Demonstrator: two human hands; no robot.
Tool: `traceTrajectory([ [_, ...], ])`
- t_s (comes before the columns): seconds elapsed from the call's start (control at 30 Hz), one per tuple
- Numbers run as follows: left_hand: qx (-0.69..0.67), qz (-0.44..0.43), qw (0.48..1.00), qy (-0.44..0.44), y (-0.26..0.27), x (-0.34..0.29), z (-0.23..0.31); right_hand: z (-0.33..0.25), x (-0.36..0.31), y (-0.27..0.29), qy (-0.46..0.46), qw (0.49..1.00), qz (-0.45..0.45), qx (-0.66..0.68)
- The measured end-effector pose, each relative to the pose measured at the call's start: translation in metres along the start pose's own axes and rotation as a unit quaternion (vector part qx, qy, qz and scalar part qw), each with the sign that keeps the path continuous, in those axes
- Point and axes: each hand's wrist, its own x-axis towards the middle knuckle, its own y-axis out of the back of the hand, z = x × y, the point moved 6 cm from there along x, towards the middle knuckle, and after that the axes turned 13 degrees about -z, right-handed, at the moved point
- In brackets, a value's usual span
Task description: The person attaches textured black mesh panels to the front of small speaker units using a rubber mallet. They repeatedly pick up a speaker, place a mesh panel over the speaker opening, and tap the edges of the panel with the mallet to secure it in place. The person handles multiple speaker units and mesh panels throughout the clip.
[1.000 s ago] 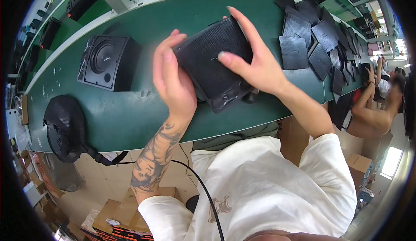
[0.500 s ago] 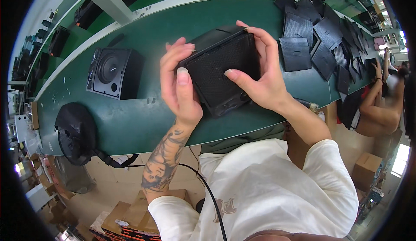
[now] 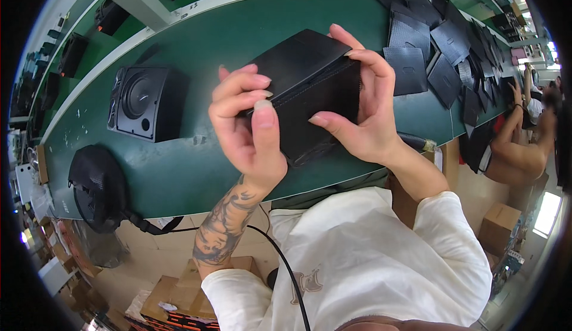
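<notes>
Between my two hands, above the green bench, is a black speaker (image 3: 310, 102) with a mesh grille on the side facing me. My left hand (image 3: 250, 122) grips its left side, the thumb on the grille's upper left edge and the fingers over the top. On the right, my right hand (image 3: 366, 108) holds the other side, its thumb lying across the grille face. Another black speaker (image 3: 146, 102) stands on the bench to the left, its round cone uncovered. Several black grille panels (image 3: 411, 69) lie piled at the right.
The green bench (image 3: 196, 182) curves across the view. A black mesh bag (image 3: 98, 185) with a strap sits at its near left edge. A cable (image 3: 280, 250) runs down over my shirt. Cardboard boxes (image 3: 173, 298) stand below. A co-worker's arm (image 3: 515, 146) is at the far right.
My hands have tilted the held speaker, so more of its smooth top side shows and the grille face is seen more steeply. Both hands keep hold of it.
</notes>
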Motion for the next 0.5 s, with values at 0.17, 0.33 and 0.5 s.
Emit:
traceTrajectory([
  [0.17, 0.042, -0.015, 0.999, -0.023, 0.005, -0.003, 0.006, -0.016, 0.003, -0.001, 0.022, 0.997, -0.017, -0.071],
  [0.33, 0.087, -0.027, 0.995, -0.046, 0.004, -0.009, 0.012, -0.023, 0.004, 0.006, -0.025, 0.999, -0.03, -0.025],
  [0.5, 0.139, -0.047, 0.987, -0.062, 0.006, -0.013, 0.017, -0.007, 0.009, 0.012, -0.082, 0.994, -0.075, -0.002],
])
